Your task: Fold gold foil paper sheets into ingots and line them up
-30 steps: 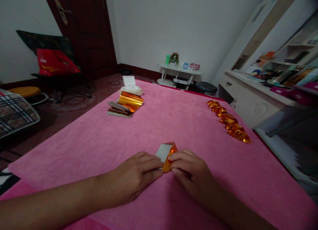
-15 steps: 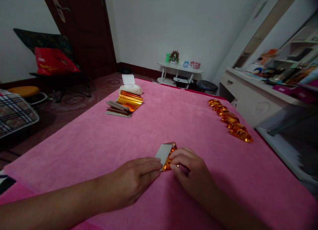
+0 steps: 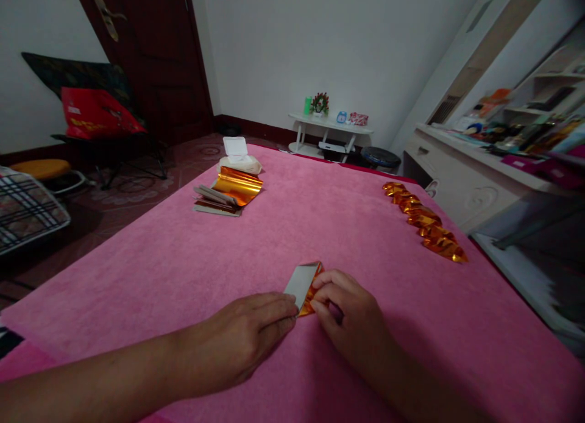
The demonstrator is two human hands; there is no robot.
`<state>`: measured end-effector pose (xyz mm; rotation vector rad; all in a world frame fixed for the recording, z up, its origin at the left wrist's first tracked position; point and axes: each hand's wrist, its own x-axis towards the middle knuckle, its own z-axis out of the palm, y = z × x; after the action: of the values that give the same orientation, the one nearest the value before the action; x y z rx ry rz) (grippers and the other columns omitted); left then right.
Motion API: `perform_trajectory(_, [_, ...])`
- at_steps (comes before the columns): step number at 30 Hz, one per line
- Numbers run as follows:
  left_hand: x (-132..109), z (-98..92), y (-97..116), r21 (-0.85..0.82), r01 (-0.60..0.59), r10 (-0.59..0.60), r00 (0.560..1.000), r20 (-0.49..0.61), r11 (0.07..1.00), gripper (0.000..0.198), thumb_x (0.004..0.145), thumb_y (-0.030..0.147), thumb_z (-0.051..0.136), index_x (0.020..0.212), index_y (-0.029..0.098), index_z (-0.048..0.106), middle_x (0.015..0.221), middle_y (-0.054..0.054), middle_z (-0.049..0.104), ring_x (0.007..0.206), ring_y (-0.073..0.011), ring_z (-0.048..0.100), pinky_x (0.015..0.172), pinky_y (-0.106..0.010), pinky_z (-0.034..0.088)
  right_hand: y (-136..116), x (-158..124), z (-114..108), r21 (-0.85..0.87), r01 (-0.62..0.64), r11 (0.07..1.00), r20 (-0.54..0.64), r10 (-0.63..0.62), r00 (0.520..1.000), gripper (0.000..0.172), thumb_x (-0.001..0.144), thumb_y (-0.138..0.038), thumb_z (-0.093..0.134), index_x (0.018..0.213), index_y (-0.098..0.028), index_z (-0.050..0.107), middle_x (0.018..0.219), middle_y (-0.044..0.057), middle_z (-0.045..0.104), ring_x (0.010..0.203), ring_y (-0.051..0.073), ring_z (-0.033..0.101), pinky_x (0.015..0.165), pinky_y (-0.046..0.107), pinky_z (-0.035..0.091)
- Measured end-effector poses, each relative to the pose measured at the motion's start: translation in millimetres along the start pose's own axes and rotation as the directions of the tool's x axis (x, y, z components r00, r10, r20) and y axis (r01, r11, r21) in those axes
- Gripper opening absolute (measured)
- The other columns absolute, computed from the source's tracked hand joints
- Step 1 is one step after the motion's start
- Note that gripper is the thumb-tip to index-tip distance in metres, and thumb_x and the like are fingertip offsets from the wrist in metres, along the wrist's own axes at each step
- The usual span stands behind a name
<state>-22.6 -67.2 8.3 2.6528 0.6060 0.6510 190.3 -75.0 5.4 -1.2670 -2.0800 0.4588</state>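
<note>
A small sheet of gold foil paper lies partly folded near the front of the pink-covered table, its grey backing up and a gold flap along its right side. My left hand lies low on the cloth with fingers stretched out, the fingertips pressing the sheet's lower left corner. Curled at the other side, my right hand pinches the gold flap between thumb and fingers. The fingertips hide part of the fold.
At the right edge runs a row of folded gold foil pieces. A stack of foil sheets lies at the back left, before a white packet with a raised lid. Pink cloth covers the table. A cluttered cabinet stands to the right.
My right fingers have shifted slightly along the gold flap, which looks a little flatter. My left hand stays at the lower corner, and the view has moved very slightly.
</note>
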Motion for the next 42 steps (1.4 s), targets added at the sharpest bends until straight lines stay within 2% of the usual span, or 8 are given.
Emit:
perform_trajectory(3, [1,-1.9,1,-0.004,0.036,-0.035,0.997,0.074,0.999,0.028,0.095,0.014,0.036,0.118,0.015,0.052,0.113,-0.008,0.062,0.100,-0.0167,0.060,0.090,-0.029,0.052,-1,1,1,-0.024,-0.031,0.999,0.007,0.031,0.999,0.021,0.074,-0.003,0.050,0.062,-0.020,0.048,0.077,0.003,0.055,0.076,0.017,0.052,0.068,0.030,0.044])
perform_trajectory(8, [3,-2.9,2,0.041,-0.009,0.006,0.998,0.066,0.999,0.032,0.095,0.014,0.035,0.124,0.014,0.049,0.116,-0.009,0.063,0.102,-0.0168,0.061,0.090,-0.029,0.052,-1,2,4,-0.024,-0.041,0.999,-0.007,0.041,0.999,0.021,0.071,-0.002,0.051,0.062,-0.020,0.047,0.075,0.002,0.053,0.074,0.017,0.051,0.066,0.029,0.042])
perform_trajectory(15, [1,-1.6,-2,0.182,-0.177,0.165,0.983,0.074,0.967,0.038,0.090,0.009,0.039,0.126,0.008,0.050,0.116,-0.011,0.064,0.109,-0.0217,0.058,0.093,-0.035,0.052,-1,3,4,-0.043,-0.042,0.998,-0.019,0.041,0.999,0.022,0.069,-0.001,0.050,0.061,-0.021,0.046,0.073,0.002,0.052,0.071,0.016,0.051,0.063,0.027,0.042])
perform_trajectory(20, [6,-2.2,-1,0.207,-0.208,0.197,0.978,0.071,0.956,0.027,0.089,0.010,0.040,0.105,0.013,0.062,0.103,-0.011,0.066,0.097,-0.0212,0.061,0.088,-0.035,0.053,-1,4,4,-0.039,-0.052,0.998,-0.004,0.052,0.999,0.021,0.069,-0.001,0.050,0.062,-0.020,0.046,0.074,0.001,0.052,0.070,0.016,0.050,0.062,0.026,0.041])
perform_trajectory(23, [13,-2.9,-2,0.155,-0.193,0.185,0.980,0.068,0.969,0.022,0.090,0.013,0.041,0.099,0.015,0.062,0.092,-0.010,0.066,0.089,-0.0196,0.061,0.084,-0.033,0.052,-1,5,4,-0.037,-0.059,0.998,0.009,0.059,0.998,0.021,0.069,0.000,0.050,0.062,-0.020,0.046,0.074,0.001,0.052,0.069,0.015,0.049,0.061,0.026,0.040])
perform_trajectory(28, [24,-2.3,-7,0.087,-0.153,0.146,0.986,0.081,0.984,0.025,0.091,0.013,0.040,0.111,0.014,0.055,0.092,-0.008,0.063,0.084,-0.0172,0.057,0.077,-0.030,0.050,0,5,4,-0.021,-0.059,0.998,0.001,0.059,0.998,0.021,0.067,0.000,0.050,0.062,-0.020,0.045,0.074,0.001,0.051,0.070,0.015,0.049,0.062,0.026,0.039])
perform_trajectory(33, [28,3.0,-7,0.044,-0.084,0.081,0.995,0.058,0.996,0.019,0.093,0.016,0.040,0.087,0.014,0.058,0.090,-0.007,0.059,0.082,-0.0157,0.052,0.071,-0.027,0.046,0,5,4,0.022,-0.074,0.997,0.021,0.074,0.997,0.021,0.070,-0.001,0.051,0.062,-0.020,0.048,0.075,0.001,0.051,0.071,0.015,0.049,0.063,0.027,0.040])
perform_trajectory(42, [20,9.2,-7,0.029,-0.089,0.086,0.992,0.096,0.996,0.021,0.093,0.015,0.040,0.085,0.013,0.058,0.081,-0.006,0.058,0.075,-0.0149,0.051,0.067,-0.027,0.043,4,5,6,0.077,-0.137,0.988,-0.007,0.138,0.990,0.021,0.071,0.001,0.055,0.063,-0.018,0.052,0.074,0.000,0.051,0.070,0.014,0.049,0.066,0.026,0.039])
